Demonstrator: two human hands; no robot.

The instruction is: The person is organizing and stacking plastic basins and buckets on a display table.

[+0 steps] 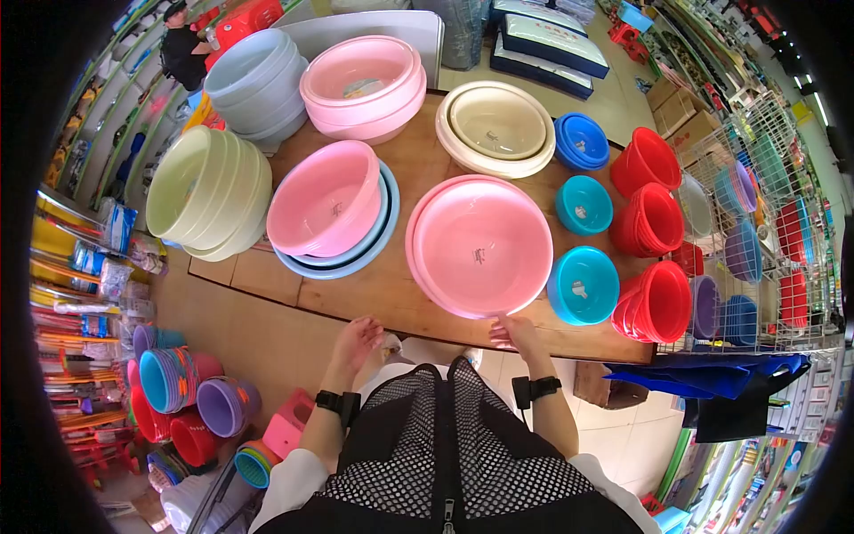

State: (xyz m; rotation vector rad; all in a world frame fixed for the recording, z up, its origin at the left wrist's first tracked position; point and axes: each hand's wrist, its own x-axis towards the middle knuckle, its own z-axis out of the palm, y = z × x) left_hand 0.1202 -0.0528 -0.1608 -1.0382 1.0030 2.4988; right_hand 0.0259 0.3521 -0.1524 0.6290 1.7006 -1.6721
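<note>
My right hand (513,333) is at the near rim of the large pink basin (480,245), its fingers curled by the rim; whether they grip it is hard to see. To the left, my left hand (360,338) hovers just off the table's front edge, fingers loosely bent and apart, holding nothing. Left of the large basin, a pink basin (325,196) leans in a light blue basin (387,240). Behind stand a cream basin (498,125) and stacked pink basins (360,76). Turquoise bowls (584,285) sit to the right.
Red buckets (654,303) line the right end of the wooden table (347,298), beside a wire rack (756,249). Green basins (209,191) and grey-blue basins (253,80) stand at the left. Buckets (169,378) are on the floor. A person (182,49) stands at the far left.
</note>
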